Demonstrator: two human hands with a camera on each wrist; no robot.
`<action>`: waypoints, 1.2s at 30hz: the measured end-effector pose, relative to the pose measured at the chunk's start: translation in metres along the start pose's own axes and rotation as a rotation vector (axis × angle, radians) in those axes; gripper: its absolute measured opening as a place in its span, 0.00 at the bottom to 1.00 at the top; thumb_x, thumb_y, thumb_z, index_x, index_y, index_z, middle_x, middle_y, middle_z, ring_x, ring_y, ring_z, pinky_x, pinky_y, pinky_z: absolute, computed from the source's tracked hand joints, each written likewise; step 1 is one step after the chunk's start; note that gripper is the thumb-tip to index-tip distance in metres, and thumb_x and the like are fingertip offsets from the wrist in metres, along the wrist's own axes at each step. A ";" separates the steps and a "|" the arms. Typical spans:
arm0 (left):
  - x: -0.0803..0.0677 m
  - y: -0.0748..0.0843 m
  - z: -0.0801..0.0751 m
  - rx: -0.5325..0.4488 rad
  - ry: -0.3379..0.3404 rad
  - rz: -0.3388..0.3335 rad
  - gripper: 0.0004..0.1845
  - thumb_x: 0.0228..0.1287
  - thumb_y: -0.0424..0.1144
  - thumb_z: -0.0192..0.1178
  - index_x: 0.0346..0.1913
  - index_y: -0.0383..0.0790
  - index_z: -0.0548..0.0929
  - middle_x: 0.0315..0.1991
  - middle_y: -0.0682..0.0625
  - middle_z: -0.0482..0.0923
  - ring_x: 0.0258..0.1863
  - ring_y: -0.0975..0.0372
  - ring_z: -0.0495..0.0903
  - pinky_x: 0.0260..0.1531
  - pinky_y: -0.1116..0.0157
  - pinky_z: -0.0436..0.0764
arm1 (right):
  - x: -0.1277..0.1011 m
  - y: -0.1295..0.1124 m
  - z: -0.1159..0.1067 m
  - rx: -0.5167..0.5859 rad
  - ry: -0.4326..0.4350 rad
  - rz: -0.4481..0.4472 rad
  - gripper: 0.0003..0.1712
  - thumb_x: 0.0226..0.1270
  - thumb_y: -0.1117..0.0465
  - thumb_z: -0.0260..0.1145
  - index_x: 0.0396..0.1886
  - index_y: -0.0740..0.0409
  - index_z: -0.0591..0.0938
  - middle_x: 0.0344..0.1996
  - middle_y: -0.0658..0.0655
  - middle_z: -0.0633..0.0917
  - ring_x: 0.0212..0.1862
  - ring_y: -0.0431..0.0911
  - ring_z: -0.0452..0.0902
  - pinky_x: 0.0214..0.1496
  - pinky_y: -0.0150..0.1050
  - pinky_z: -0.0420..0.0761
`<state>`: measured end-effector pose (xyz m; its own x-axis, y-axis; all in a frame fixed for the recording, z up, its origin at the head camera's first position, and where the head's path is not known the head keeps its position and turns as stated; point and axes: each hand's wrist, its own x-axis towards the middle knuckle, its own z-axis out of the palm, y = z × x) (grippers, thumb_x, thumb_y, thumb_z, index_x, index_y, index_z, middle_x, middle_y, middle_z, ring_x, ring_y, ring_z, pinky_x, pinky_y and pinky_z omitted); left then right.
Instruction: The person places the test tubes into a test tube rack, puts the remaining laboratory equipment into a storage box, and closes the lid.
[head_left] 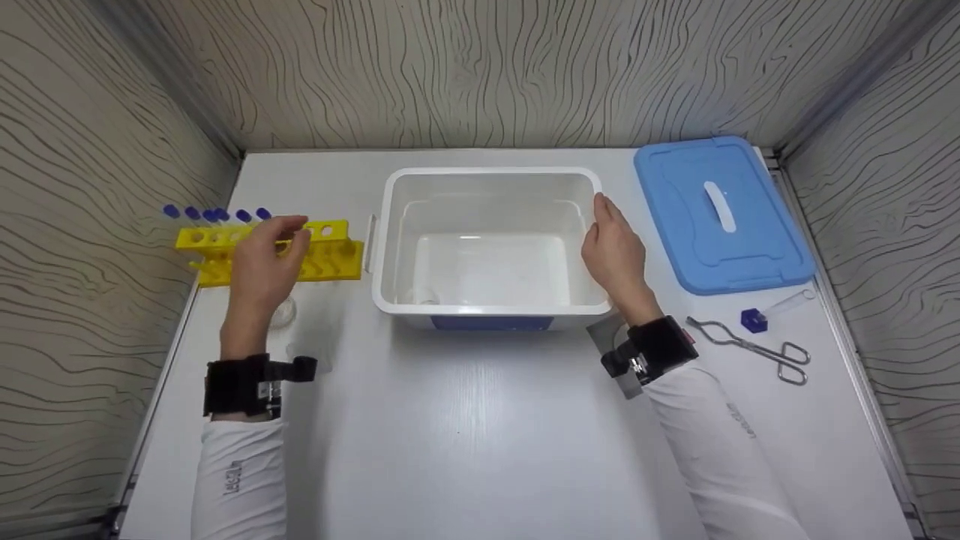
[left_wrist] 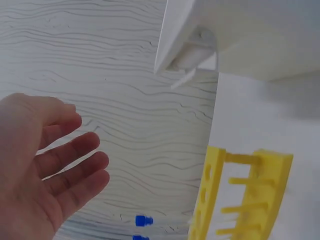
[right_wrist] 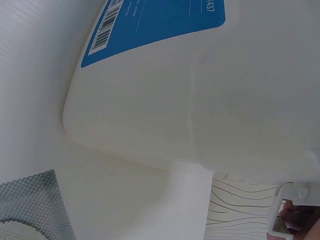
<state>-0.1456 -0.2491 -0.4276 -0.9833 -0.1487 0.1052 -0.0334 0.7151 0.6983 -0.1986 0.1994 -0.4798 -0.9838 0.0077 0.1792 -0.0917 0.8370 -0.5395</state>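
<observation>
Nearest the head camera, two white sleeves with black wrist straps reach onto the white table (head_left: 480, 420). The left hand (head_left: 262, 262) hovers over the yellow test-tube rack (head_left: 330, 251), fingers straight and relaxed, holding nothing; blue-capped tubes (head_left: 217, 215) stand in the rack's far row. At centre sits the white plastic bin (head_left: 491, 244), lid off. The right hand (head_left: 615, 251) rests against the bin's right rim; whether its fingers curl round the rim cannot be told. Right of it lie the blue lid (head_left: 720, 214), a loose blue-capped tube (head_left: 769, 313) and metal tongs (head_left: 757, 349). This looks like a reach toward the rack; closing on a tube would call for lowering the fingers.
</observation>
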 end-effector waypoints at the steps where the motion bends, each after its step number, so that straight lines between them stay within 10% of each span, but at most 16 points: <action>1: -0.002 -0.006 -0.002 0.006 0.014 -0.029 0.22 0.75 0.49 0.51 0.63 0.41 0.78 0.62 0.42 0.78 0.61 0.49 0.77 0.64 0.49 0.76 | 0.000 0.000 0.000 0.002 0.000 0.000 0.30 0.75 0.67 0.45 0.74 0.69 0.61 0.72 0.71 0.67 0.69 0.65 0.68 0.61 0.60 0.77; 9: -0.012 -0.055 -0.007 0.026 0.088 -0.202 0.24 0.74 0.48 0.51 0.66 0.40 0.76 0.65 0.41 0.76 0.64 0.47 0.74 0.65 0.48 0.75 | 0.000 0.002 0.000 -0.001 0.003 -0.008 0.30 0.74 0.68 0.45 0.74 0.70 0.61 0.71 0.71 0.68 0.68 0.65 0.70 0.59 0.60 0.78; 22: -0.020 -0.109 -0.004 0.073 -0.012 -0.328 0.29 0.74 0.48 0.49 0.72 0.36 0.68 0.71 0.34 0.67 0.68 0.40 0.67 0.64 0.42 0.70 | 0.001 0.000 0.000 -0.006 0.002 -0.001 0.30 0.74 0.67 0.46 0.74 0.70 0.62 0.71 0.72 0.67 0.69 0.65 0.69 0.58 0.60 0.79; 36: -0.019 -0.137 0.010 0.017 -0.098 -0.441 0.35 0.74 0.50 0.49 0.77 0.38 0.57 0.74 0.32 0.59 0.72 0.38 0.62 0.69 0.42 0.66 | 0.001 0.000 -0.001 -0.006 -0.013 0.012 0.30 0.75 0.66 0.46 0.74 0.70 0.61 0.72 0.71 0.67 0.68 0.65 0.70 0.58 0.60 0.79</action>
<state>-0.1247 -0.3369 -0.5323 -0.8869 -0.3765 -0.2678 -0.4548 0.6093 0.6495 -0.1991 0.1994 -0.4789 -0.9867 0.0103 0.1620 -0.0793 0.8399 -0.5368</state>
